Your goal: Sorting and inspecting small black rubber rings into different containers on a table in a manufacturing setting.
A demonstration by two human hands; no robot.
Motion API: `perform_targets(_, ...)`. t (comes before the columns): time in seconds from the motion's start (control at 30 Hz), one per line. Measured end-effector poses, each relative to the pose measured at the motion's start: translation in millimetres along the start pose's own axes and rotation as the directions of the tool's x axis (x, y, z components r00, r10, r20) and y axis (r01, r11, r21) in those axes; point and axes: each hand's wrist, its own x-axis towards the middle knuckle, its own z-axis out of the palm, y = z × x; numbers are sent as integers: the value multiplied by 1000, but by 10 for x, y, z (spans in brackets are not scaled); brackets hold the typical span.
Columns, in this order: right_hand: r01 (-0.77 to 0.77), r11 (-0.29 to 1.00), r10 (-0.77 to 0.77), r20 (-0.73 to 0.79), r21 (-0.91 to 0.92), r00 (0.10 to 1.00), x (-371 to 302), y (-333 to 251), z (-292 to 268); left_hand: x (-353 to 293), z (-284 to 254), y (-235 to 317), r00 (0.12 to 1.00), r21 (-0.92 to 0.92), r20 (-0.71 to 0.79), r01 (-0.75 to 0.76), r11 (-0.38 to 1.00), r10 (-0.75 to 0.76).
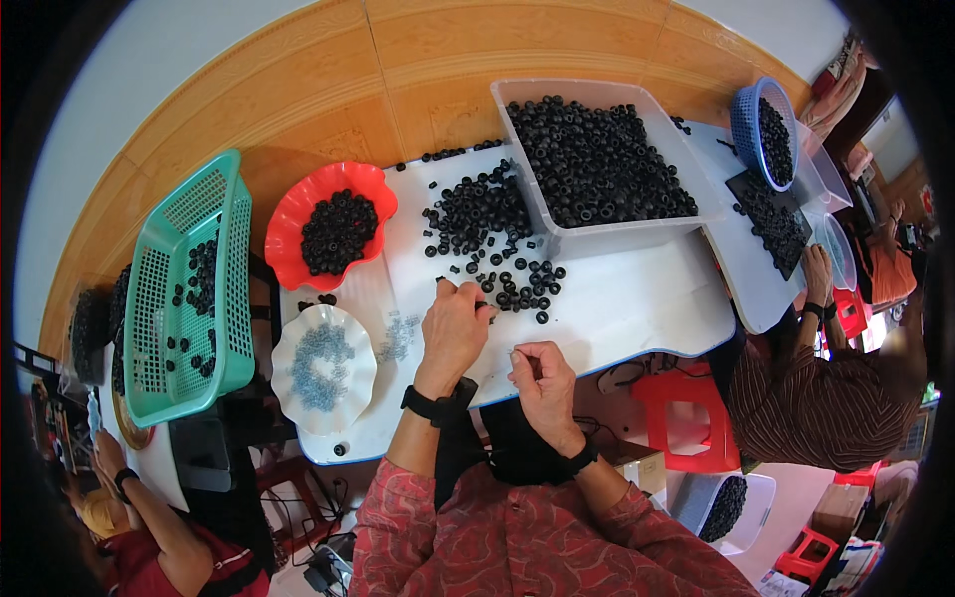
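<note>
My left hand [455, 333] reaches over the white table [627, 313], at the near edge of a loose spread of small black ring-shaped parts [522, 289]. Its fingers are bent and closed, and what they hold, if anything, is too small to name. My right hand [545, 390] is near the table's front edge, its thumb and index finger pinched together; I cannot make out what is between them. Left of my left hand lie small clear pieces [398, 336], beside a white scalloped plate [356, 394] holding more of them.
A red bowl [284, 234] of black parts stands back left, beside a green basket [239, 328]. At the back is a translucent bin [627, 237] heaped with black parts. On the right, a person [826, 398] works near a blue basket [744, 129]; another person [169, 527] sits left.
</note>
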Motion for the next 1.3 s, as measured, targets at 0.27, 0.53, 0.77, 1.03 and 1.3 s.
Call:
perform_targets(0.27, -6, 1000, 5, 7, 9, 1000, -5, -5, 9, -64, 61, -190, 986, -249, -164, -40, 968, -2)
perform_targets(0.53, -4, 1000, 4, -10, 17, 1000, -1, -17, 26, -236, -119, -152, 967, -907, 146, 216, 362, -210)
perform_targets(0.77, -28, 999, 28, 2, 34, 1000, -1, -65, 32, -594, -260, -109, 964, -965, 258, 253, -71, -69)
perform_targets(1.03, -38, 999, 38, 3, 36, 999, -6, -26, 16, -892, -239, -107, 951, -908, 309, 295, -298, 0)
perform_targets(1.3, -247, 917, 202, 170, 312, 965, -54, -328, -64, -1087, -119, -125, 963, -925, 258, 221, -310, -82)
